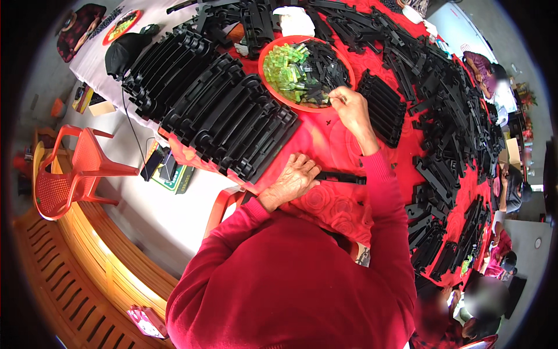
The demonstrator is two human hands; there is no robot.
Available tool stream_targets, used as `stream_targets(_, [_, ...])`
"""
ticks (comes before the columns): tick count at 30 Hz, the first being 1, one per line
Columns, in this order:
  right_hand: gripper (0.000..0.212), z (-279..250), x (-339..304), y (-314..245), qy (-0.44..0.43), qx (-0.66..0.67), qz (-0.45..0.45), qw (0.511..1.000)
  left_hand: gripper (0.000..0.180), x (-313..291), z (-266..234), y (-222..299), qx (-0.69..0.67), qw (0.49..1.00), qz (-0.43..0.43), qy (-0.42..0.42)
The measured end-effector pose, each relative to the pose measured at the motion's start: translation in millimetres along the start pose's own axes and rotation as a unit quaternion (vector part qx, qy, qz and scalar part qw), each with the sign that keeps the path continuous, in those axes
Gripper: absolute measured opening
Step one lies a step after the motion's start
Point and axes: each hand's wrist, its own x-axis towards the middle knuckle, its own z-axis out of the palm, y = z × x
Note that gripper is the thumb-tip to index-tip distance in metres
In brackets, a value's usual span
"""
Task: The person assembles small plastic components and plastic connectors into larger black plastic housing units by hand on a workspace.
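My left hand (293,179) rests on the red tablecloth (328,206) with its fingers closed on the left end of a long black plastic part (343,178). That part lies crosswise just in front of me. Over the near right rim of a round red tray (280,102) is my right hand (350,106), thumb and fingertips pinched together. What sits in that pinch, if anything, is too small to make out. Inside the tray, yellow-green translucent pieces (283,65) fill the left side and small black pieces (326,63) the right.
Rows of long black parts (212,110) stand stacked left of the tray. A smaller black stack (381,107) lies to its right. Loose black parts (447,128) are heaped along the right side. A red plastic chair (87,168) stands at left. Other people sit around the table.
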Motion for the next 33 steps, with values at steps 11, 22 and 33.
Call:
stream_targets(11, [0.012, 68.4, 53.3, -21.9, -0.098, -0.288, -0.047, 0.951, 0.035, 0.3, 2.6, -4.3, -0.026, 1.0, 0.007, 0.014])
stream_targets(22, [0.02, 56.0, 55.9, -26.8, -0.184, -0.445, -0.173, 0.859, 0.036, -2.2, 4.7, -6.0, -0.045, 0.999, -0.019, -0.007])
stream_targets(33, [0.021, 41.4, 49.0, -21.1, -0.139, -0.398, -0.179, 0.889, 0.039, -1.1, -0.2, -2.6, -0.027, 1.0, -0.001, -0.005])
